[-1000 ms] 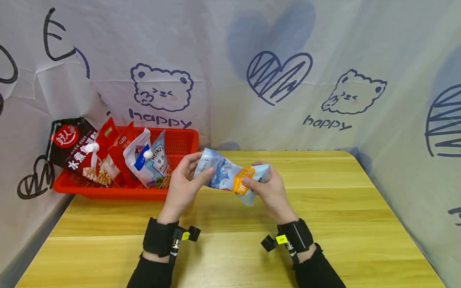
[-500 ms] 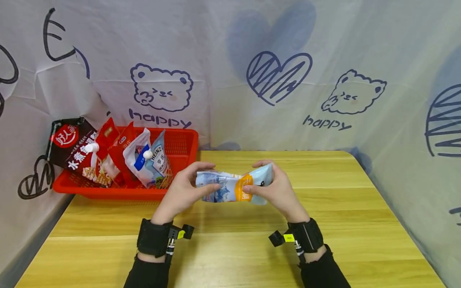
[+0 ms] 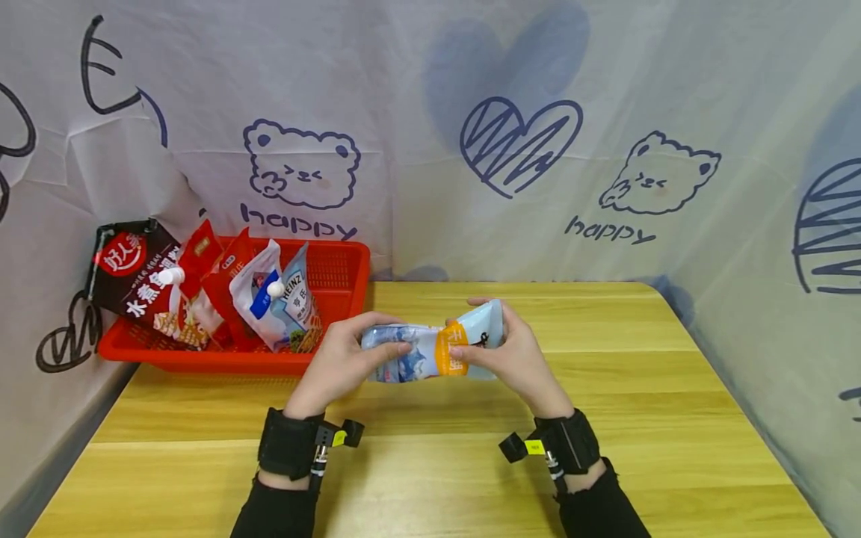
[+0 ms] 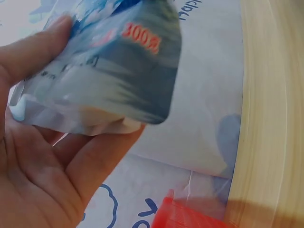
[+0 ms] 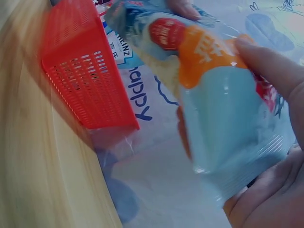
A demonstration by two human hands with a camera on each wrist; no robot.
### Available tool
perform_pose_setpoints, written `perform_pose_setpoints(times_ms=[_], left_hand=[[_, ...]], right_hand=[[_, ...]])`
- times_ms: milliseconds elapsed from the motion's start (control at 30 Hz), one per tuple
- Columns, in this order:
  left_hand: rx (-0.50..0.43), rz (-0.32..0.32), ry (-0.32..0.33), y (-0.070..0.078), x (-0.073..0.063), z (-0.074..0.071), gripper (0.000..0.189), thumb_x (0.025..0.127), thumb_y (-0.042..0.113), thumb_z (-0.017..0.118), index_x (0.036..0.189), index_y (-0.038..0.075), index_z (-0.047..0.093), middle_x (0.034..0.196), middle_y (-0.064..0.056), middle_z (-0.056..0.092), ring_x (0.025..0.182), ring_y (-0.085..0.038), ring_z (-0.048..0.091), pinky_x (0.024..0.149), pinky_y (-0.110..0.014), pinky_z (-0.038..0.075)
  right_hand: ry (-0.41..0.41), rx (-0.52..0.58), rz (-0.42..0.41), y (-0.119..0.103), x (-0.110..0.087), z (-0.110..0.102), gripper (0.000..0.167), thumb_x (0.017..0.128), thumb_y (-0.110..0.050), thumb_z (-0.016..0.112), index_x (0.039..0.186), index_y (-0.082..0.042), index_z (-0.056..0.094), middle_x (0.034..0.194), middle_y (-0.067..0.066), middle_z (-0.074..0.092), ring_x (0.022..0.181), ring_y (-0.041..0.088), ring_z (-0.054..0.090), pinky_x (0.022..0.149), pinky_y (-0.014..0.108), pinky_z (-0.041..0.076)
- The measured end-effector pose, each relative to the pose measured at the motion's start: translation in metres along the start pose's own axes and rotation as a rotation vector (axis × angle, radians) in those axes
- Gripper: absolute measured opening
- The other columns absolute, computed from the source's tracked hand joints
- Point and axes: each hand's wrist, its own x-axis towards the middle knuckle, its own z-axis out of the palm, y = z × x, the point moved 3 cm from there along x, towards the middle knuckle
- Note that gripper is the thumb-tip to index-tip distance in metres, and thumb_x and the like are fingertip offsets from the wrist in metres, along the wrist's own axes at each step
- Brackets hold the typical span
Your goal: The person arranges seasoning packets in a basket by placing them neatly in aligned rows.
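Observation:
Between both hands, above the middle of the table, is a light-blue and white plastic food pouch (image 3: 424, 362) with an orange band. The left hand (image 3: 346, 359) grips one end, thumb across the front and fingers behind. At the other end the right hand (image 3: 514, 355) grips it the same way. In the left wrist view the pouch (image 4: 118, 71) shows red "300" print and a folded bottom edge. Seen from the right wrist, the pouch (image 5: 228, 109) has a pale-blue sealed end near the palm. What is inside cannot be seen.
A red plastic basket (image 3: 235, 364) stands at the back left of the wooden table (image 3: 430, 478). In it lean a black-and-red packet (image 3: 137, 261), red packets (image 3: 232, 280), a white pouch (image 3: 252, 288) and a blue Heinz pouch (image 3: 296, 299). A printed cloth (image 3: 417, 112) hangs behind.
Over the last second the pouch has turned from slanted to nearly level. The left hand has moved lower and slightly left. Both hands keep their grip; in the last half second little moves.

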Motion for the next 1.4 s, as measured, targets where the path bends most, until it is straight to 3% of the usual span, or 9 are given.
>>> perform_pose_setpoints(times_ms=[267,500,633,833,1000,1200,1400], left_hand=[[-0.053,-0.013,0.100,0.005,-0.001,-0.002,0.030,0.096,0.025,0.078,0.123,0.015,0.073,0.111,-0.011,0.071,0.090,-0.028,0.067,0.077,-0.038,0.061],[-0.095,0.011,0.155,0.006,-0.001,-0.002,0.029,0.096,0.023,0.078,0.122,0.011,0.073,0.107,-0.013,0.073,0.087,-0.026,0.069,0.076,-0.033,0.061],[-0.118,0.023,0.200,0.007,-0.001,-0.002,0.028,0.096,0.021,0.077,0.121,0.009,0.072,0.106,-0.014,0.074,0.086,-0.025,0.070,0.075,-0.030,0.061],[-0.156,0.039,0.249,0.007,0.000,-0.002,0.027,0.098,0.020,0.075,0.121,0.007,0.072,0.108,-0.016,0.073,0.085,-0.023,0.070,0.074,-0.028,0.061],[-0.184,0.055,0.273,0.007,0.001,0.001,0.026,0.098,0.016,0.074,0.121,0.005,0.071,0.109,-0.017,0.073,0.084,-0.020,0.070,0.074,-0.028,0.060],[-0.196,0.039,0.263,0.007,0.002,0.004,0.028,0.099,0.020,0.074,0.123,0.006,0.071,0.109,-0.016,0.073,0.086,-0.020,0.069,0.077,-0.027,0.060],[-0.171,0.017,0.237,0.006,0.001,0.002,0.028,0.096,0.021,0.077,0.120,0.007,0.072,0.106,-0.015,0.072,0.084,-0.024,0.068,0.074,-0.028,0.060]], right_hand=[[0.056,0.101,-0.044,0.001,-0.003,-0.002,0.081,0.086,-0.012,0.087,0.153,-0.007,0.041,0.132,0.020,0.062,0.107,0.025,0.068,0.086,0.034,0.061],[0.111,0.211,-0.125,0.003,-0.003,0.001,0.079,0.085,-0.022,0.088,0.150,-0.005,0.046,0.131,0.017,0.062,0.108,0.021,0.067,0.089,0.032,0.060],[0.129,0.320,-0.146,0.005,-0.001,0.008,0.077,0.087,-0.018,0.086,0.150,-0.004,0.044,0.130,0.014,0.061,0.110,0.020,0.064,0.090,0.031,0.059],[0.153,0.509,-0.164,0.009,0.001,0.021,0.084,0.089,-0.017,0.085,0.155,-0.012,0.034,0.137,0.015,0.054,0.116,0.023,0.063,0.098,0.037,0.057],[0.137,0.605,-0.197,0.012,0.003,0.033,0.087,0.085,-0.025,0.089,0.152,-0.011,0.036,0.141,0.014,0.051,0.122,0.024,0.061,0.102,0.043,0.054],[0.123,0.602,-0.175,0.016,0.002,0.040,0.064,0.093,-0.015,0.081,0.146,-0.008,0.045,0.136,0.012,0.058,0.122,0.025,0.064,0.103,0.044,0.054],[0.143,0.564,-0.160,0.016,0.001,0.038,0.054,0.095,-0.007,0.075,0.142,-0.006,0.049,0.131,0.014,0.063,0.116,0.026,0.068,0.099,0.045,0.056]])
